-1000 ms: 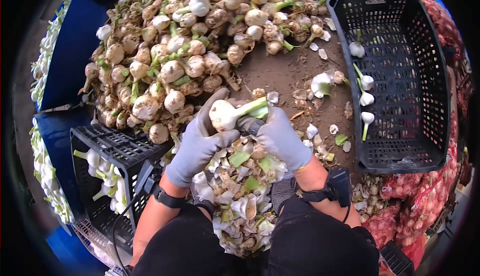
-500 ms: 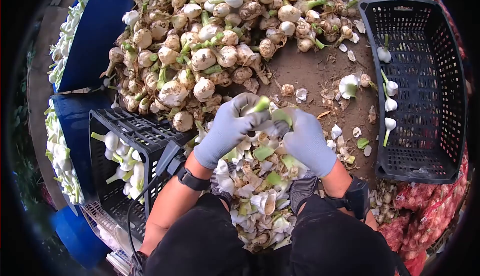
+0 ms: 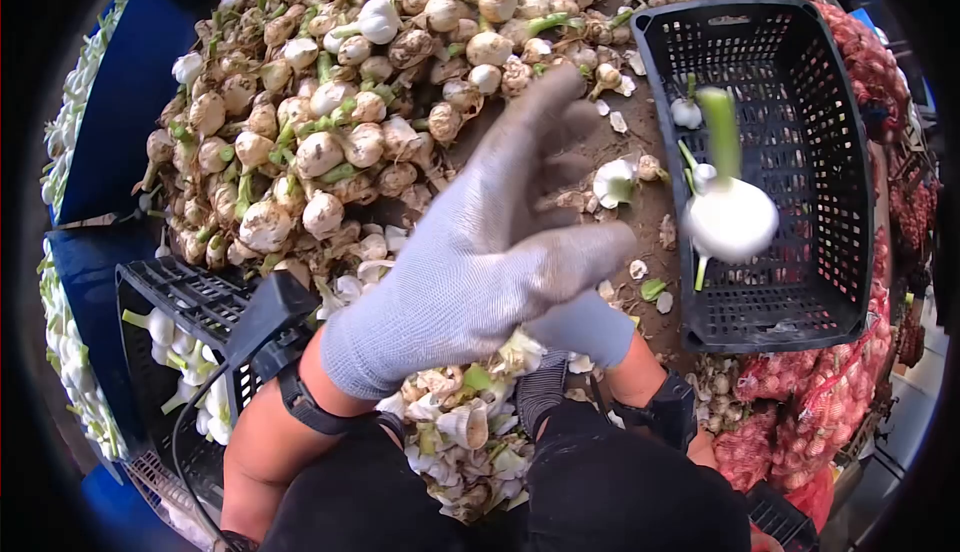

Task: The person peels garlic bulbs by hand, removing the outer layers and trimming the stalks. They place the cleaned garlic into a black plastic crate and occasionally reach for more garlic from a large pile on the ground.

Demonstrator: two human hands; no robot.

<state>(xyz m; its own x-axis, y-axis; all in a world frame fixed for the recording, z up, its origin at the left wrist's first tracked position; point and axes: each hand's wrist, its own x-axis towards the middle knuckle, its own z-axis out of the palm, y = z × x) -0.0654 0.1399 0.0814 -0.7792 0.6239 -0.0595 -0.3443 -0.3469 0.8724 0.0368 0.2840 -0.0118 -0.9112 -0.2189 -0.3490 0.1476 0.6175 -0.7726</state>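
Note:
My left hand (image 3: 480, 252), in a grey-white glove, is stretched toward the right with its fingers spread and nothing in them. A large peeled white garlic bulb (image 3: 733, 220) with a green stem, blurred by motion, is in the air over the black crate (image 3: 855, 252) on the right. Beneath my left hand, my right hand (image 3: 585, 327) is mostly covered; its fingers are hidden. Small peeled bulbs (image 3: 686, 114) lie along the crate's left side.
Unpeeled garlic (image 3: 320, 152) is heaped at the upper left. Blue containers (image 3: 130, 102) and a tilted black crate (image 3: 185, 302) with white bulbs stand left. Peelings (image 3: 465, 442) lie between my legs. Red net bags (image 3: 800, 402) are at the lower right.
My hands were together over the peelings, holding a green-stemmed bulb. Now my left hand has reached right and opened, and the bulb is loose above the crate. The view has shifted right.

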